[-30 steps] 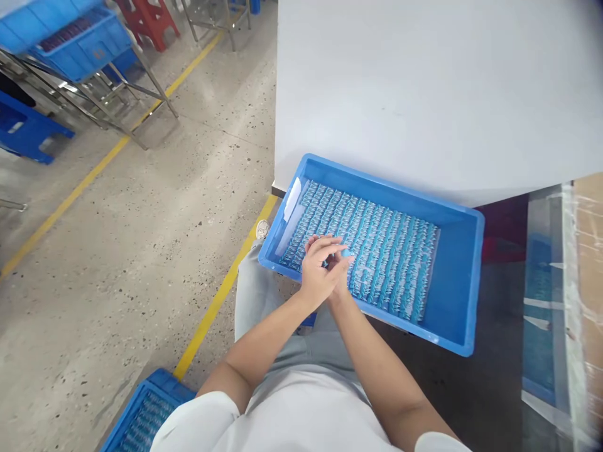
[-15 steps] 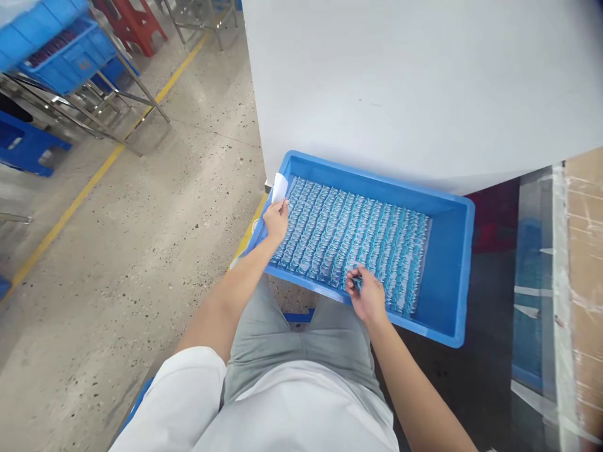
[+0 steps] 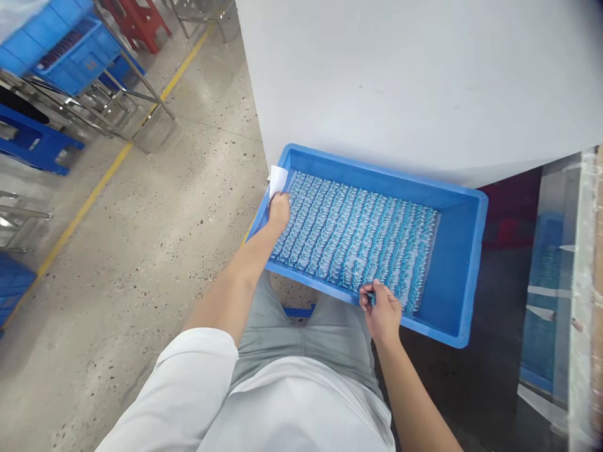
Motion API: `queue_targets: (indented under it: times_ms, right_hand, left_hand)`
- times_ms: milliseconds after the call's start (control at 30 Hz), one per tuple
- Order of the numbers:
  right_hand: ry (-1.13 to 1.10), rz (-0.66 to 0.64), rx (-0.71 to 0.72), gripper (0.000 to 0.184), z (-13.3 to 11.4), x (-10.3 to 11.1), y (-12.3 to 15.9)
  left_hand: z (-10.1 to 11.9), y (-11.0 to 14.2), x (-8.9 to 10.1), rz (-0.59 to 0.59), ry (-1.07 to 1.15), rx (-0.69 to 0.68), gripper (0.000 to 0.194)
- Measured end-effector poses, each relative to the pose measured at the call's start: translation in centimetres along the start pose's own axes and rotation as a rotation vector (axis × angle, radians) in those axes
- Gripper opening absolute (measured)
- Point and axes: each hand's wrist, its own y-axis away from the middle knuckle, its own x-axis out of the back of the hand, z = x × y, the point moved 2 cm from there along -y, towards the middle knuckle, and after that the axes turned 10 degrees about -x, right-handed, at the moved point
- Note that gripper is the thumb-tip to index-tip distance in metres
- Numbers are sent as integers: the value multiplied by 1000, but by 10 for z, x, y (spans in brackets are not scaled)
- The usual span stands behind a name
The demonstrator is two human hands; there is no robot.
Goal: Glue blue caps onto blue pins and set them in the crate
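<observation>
A blue plastic bin (image 3: 458,270) rests tilted across my lap. Inside it, several close-packed rows of small teal and silvery parts (image 3: 348,232) stand on a pale sheet. At the bin's left end my left hand (image 3: 279,212) is closed on a white slip of paper (image 3: 277,179), which sticks up over the rim. Whether these fingers also grip the rim, I cannot tell. Over the near side of the rows, my right hand (image 3: 382,307) has its fingers curled in a pinch. A small dark teal bit shows between them, too small to identify.
A white panel (image 3: 400,88) stands right behind the bin. Metal stands carry blue crates (image 3: 87,59) at the upper left, with a blue stool (image 3: 35,141) and a red stool (image 3: 141,22) nearby. Taped clear wrapping (image 3: 549,301) covers stacked goods at right.
My right hand has moved right and slightly toward me along the bin's near side. My left hand stays at the left end, with the paper slip now turned more upright.
</observation>
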Motion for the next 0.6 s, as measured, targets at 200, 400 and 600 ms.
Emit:
queue_targets:
  times_ms: [200, 400, 600]
  right_hand:
    - [17, 6, 20, 38, 4, 3, 1]
    - [12, -16, 16, 36, 6, 5, 4]
    - [16, -26, 17, 37, 4, 5, 5]
  left_hand:
    - [-10, 0, -8, -23, -44, 139, 27]
    - [-4, 1, -9, 1, -66, 189, 27]
    - [6, 0, -10, 25, -84, 184, 22]
